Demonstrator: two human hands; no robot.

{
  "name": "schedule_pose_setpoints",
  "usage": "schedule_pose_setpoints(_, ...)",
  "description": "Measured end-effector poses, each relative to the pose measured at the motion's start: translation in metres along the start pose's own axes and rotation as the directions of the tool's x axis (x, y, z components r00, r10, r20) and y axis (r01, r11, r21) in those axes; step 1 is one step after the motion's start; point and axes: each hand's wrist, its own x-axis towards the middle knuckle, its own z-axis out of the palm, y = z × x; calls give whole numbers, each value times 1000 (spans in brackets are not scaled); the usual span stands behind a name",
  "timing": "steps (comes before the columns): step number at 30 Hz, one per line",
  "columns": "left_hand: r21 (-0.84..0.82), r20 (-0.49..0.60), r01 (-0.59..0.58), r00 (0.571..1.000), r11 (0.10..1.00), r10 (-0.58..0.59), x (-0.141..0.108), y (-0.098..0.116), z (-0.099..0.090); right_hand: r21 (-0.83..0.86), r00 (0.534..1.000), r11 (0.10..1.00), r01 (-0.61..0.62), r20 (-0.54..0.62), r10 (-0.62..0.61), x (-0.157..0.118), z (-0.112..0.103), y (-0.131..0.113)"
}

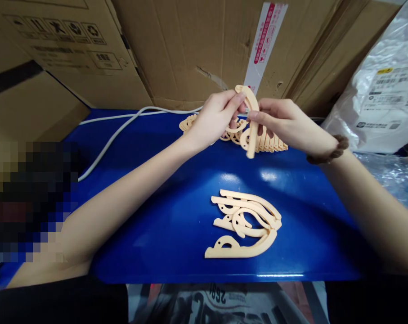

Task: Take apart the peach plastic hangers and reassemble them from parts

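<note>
Pinched between both hands is a cream-coloured curved plastic piece, held upright above the blue table. My left hand grips its upper end with thumb and fingers. My right hand closes on its middle from the other side, thumb in front. Behind and below the hands lies a row of similar cream pieces, partly hidden by the fingers. Nearer to me on the table, several cream hanger-like pieces with hooks and curved arms lie overlapping, their curved ends toward the right.
Cardboard boxes stand along the back of the blue table. A white cable runs across the back left. At the right are a white plastic package and clear wrap. A blurred dark object lies at the left.
</note>
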Motion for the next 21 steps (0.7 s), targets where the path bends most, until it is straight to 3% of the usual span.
schedule_pose_setpoints(3,53,-15,-16,1000,998,17,-6,7,-18,-216,995,976,-5,-101,-17,-2,-8,-4)
schedule_pose_setpoints(7,114,43,-32,999,993,27,-5,15,-32,-512,981,857,-56,-190,-49,-6,-15,-12)
schedule_pose_setpoints(11,205,86,-129,990,970,113,-6,15,-33,-743,988,665,-79,-147,-47,-8,-9,-15)
schedule_pose_setpoints(13,283,85,-179,983,942,162,-10,11,-31,-790,994,609,-71,-109,-25,-7,-6,-12)
schedule_pose_setpoints(14,328,74,-186,983,926,171,-12,8,-30,-777,995,625,-70,-99,-12,-7,-5,-10)
schedule_pose_setpoints(16,403,36,-169,985,900,169,-15,1,-27,-653,996,754,-69,-94,10,-5,-7,-6)
schedule_pose_setpoints(19,408,-32,-157,982,899,186,-12,-12,-22,-252,990,966,-51,-141,16,-4,-14,-2)
schedule_pose_setpoints(21,349,-48,-133,986,928,160,-4,-20,-18,-8,972,999,-52,-231,49,-3,-18,-1)
